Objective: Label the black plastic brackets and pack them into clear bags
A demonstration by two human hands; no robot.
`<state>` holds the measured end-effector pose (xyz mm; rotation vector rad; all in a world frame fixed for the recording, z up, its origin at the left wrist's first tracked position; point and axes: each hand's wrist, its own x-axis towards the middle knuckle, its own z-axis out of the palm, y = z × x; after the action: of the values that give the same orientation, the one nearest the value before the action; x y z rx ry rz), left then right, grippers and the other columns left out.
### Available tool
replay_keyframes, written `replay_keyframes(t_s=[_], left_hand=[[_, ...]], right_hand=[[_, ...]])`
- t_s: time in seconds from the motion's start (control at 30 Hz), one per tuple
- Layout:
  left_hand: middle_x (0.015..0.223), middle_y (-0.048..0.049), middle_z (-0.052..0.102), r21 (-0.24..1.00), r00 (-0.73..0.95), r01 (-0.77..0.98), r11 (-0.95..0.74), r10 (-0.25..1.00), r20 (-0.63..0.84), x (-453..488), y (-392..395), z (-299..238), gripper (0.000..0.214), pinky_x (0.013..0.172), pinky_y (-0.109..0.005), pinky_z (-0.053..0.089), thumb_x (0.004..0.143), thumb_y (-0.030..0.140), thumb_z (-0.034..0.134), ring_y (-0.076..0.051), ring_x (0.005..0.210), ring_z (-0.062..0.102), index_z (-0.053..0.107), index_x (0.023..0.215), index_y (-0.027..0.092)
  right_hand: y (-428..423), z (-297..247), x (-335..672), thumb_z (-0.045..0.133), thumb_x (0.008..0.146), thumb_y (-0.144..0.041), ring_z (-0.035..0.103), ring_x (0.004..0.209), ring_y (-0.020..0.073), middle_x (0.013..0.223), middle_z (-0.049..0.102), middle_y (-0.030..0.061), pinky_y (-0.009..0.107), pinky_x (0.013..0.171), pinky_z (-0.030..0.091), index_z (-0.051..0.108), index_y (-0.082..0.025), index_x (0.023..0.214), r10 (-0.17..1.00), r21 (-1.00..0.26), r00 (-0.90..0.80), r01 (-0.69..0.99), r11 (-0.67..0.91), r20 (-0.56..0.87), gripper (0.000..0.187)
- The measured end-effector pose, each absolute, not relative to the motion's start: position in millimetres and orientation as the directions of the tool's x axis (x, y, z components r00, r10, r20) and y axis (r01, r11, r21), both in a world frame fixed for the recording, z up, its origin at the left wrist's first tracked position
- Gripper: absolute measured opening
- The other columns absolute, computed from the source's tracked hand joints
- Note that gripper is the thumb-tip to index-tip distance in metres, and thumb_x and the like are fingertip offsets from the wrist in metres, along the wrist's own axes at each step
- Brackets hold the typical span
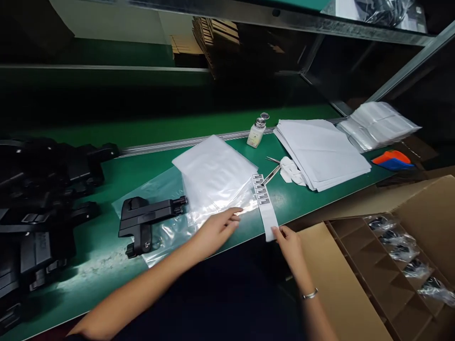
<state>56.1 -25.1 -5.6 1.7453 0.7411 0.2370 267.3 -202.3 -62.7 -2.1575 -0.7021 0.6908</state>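
Observation:
My right hand point(288, 242) pinches the lower end of a white label strip point(269, 219), whose upper part carries a row of black-and-grey stickers. Above the front of the bench, my left hand point(216, 232) has its fingers stretched out and holds nothing. It is near the edge of a stack of clear plastic bags point(216, 177). To its left, a black plastic bracket-like part point(149, 220) lies on a clear bag. A pair of tweezers point(272, 174) rests with its tip at the strip's stickers, beside some white round pads point(290, 170).
Black plastic parts point(42, 213) pile up at left. A pump bottle point(256, 132), white sheets point(322, 151), bagged packs point(380, 125) and an orange-and-blue object point(393, 160) line the back and right. A divided cardboard box point(355, 265) with bagged parts stands at lower right.

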Motion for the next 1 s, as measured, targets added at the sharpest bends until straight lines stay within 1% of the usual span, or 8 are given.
replay_keyframes(t_s=[0.13, 0.27, 0.33, 0.47, 0.6, 0.8, 0.93, 1.0], left_hand=[[0.092, -0.0066, 0.072, 0.915, 0.785, 0.319, 0.246, 0.472, -0.401, 131, -39, -35, 0.065, 0.067, -0.03, 0.055, 0.084, 0.033, 0.061, -0.022, 0.085, 0.071, 0.037, 0.143, 0.023], [0.079, -0.0027, 0.069, 0.85, 0.74, 0.116, 0.514, 0.526, -0.419, 163, -36, -56, 0.042, 0.063, -0.024, 0.051, 0.077, 0.026, 0.07, -0.014, 0.07, 0.067, 0.056, 0.116, 0.017], [0.071, 0.0003, 0.064, 0.867, 0.722, 0.074, 0.492, 0.573, -0.387, 169, -35, -62, 0.026, 0.059, -0.02, 0.046, 0.074, 0.021, 0.07, -0.01, 0.06, 0.06, 0.061, 0.098, 0.015], [0.061, 0.004, 0.058, 0.899, 0.734, 0.072, 0.431, 0.588, -0.341, 174, -37, -70, 0.02, 0.053, -0.019, 0.038, 0.07, 0.021, 0.071, -0.008, 0.052, 0.051, 0.063, 0.087, 0.015], [0.063, 0.0034, 0.059, 0.916, 0.763, 0.085, 0.392, 0.566, -0.313, 175, -42, -72, 0.022, 0.055, -0.02, 0.039, 0.07, 0.027, 0.072, -0.009, 0.053, 0.051, 0.063, 0.086, 0.015], [0.066, 0.002, 0.06, 0.934, 0.784, 0.118, 0.337, 0.546, -0.296, 174, -39, -70, 0.029, 0.061, -0.023, 0.046, 0.075, 0.039, 0.071, -0.012, 0.06, 0.057, 0.062, 0.091, 0.016], [0.087, -0.0061, 0.068, 0.939, 0.798, 0.157, 0.305, 0.522, -0.302, 180, -36, -66, 0.037, 0.08, -0.03, 0.052, 0.093, 0.047, 0.045, -0.017, 0.083, 0.067, 0.062, 0.102, 0.015], [0.083, -0.0057, 0.069, 0.942, 0.8, 0.199, 0.272, 0.51, -0.316, 179, -38, -59, 0.036, 0.082, -0.034, 0.053, 0.092, 0.042, 0.048, -0.019, 0.081, 0.068, 0.062, 0.112, 0.015]], right_hand=[[-201, -67, 261, 0.056, 0.078, -0.065, 0.041, 0.051, 0.0126, 0.056, 0.047, -0.0023, 0.025, 0.049, 0.032, 0.056, -0.019, 0.067, 0.711, -0.903, 0.63, 0.035, -0.429, -0.313, 0.047], [-214, -68, 259, 0.062, 0.077, -0.059, 0.041, 0.049, 0.0118, 0.056, 0.048, -0.0031, 0.025, 0.048, 0.033, 0.06, -0.018, 0.07, 0.787, -0.924, 0.5, -0.073, -0.377, -0.361, 0.041], [-216, -65, 263, 0.064, 0.079, -0.051, 0.051, 0.057, 0.015, 0.065, 0.057, 0.0004, 0.028, 0.054, 0.041, 0.065, -0.019, 0.077, 0.777, -0.928, 0.576, 0.081, -0.364, -0.254, 0.033], [-198, -56, 276, 0.058, 0.087, -0.04, 0.061, 0.086, 0.0214, 0.093, 0.065, 0.0064, 0.033, 0.073, 0.049, 0.069, -0.021, 0.09, 0.663, -0.869, 0.742, 0.386, -0.31, 0.094, 0.022], [-166, -58, 285, 0.053, 0.092, -0.036, 0.06, 0.087, 0.0227, 0.089, 0.066, 0.0061, 0.037, 0.078, 0.048, 0.068, -0.022, 0.087, 0.75, -0.773, 0.622, 0.583, -0.25, 0.226, 0.021], [-167, -59, 279, 0.053, 0.092, -0.031, 0.06, 0.085, 0.0239, 0.089, 0.068, 0.0077, 0.043, 0.086, 0.044, 0.068, -0.023, 0.084, 0.792, -0.502, 0.453, 0.837, -0.22, 0.409, 0.018], [-183, -43, 282, 0.054, 0.091, -0.03, 0.062, 0.088, 0.0221, 0.087, 0.066, 0.0042, 0.046, 0.094, 0.045, 0.063, -0.024, 0.085, 0.596, -0.701, 0.607, 0.706, -0.102, 0.525, 0.013], [-181, -39, 285, 0.048, 0.095, -0.032, 0.063, 0.098, 0.0229, 0.103, 0.066, 0.0067, 0.044, 0.092, 0.048, 0.061, -0.024, 0.1, 0.543, -0.843, 0.725, 0.535, -0.056, 0.424, 0.016]])
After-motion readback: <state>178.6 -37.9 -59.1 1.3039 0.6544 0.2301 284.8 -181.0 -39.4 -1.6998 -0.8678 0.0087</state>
